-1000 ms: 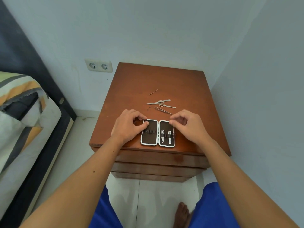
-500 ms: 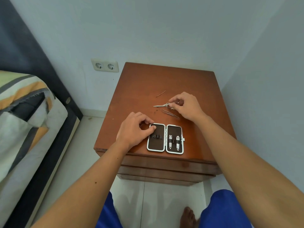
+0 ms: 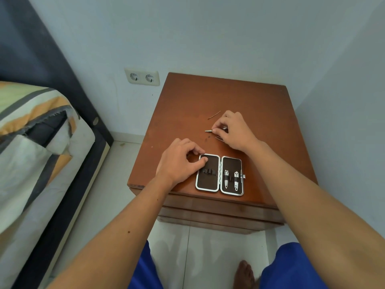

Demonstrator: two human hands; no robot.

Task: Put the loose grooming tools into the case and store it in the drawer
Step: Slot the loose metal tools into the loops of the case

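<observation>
An open brown grooming case [image 3: 219,174] with a silver rim lies flat near the front edge of the wooden nightstand [image 3: 187,105]. Two nail clippers [image 3: 231,179] sit in its right half. My left hand [image 3: 179,161] rests on the case's left half, thumb and fingers pinching its upper left corner. Behind the case, my right hand [image 3: 233,131] pinches a small silver scissors [image 3: 209,131]; only the tip shows. Tweezers [image 3: 218,138] lie partly hidden under that hand. A thin metal pick [image 3: 214,115] lies loose farther back.
The nightstand stands in a corner, walls behind and to the right. Its closed drawer fronts [image 3: 218,211] face me below the top. A bed [image 3: 37,142] with a striped cover is to the left. A double wall socket [image 3: 142,77] is behind. My bare foot [image 3: 243,274] is on the tiled floor.
My right hand left the case's right half, reached back to the loose tools and closed its fingers on the scissors. My left hand stayed on the case.
</observation>
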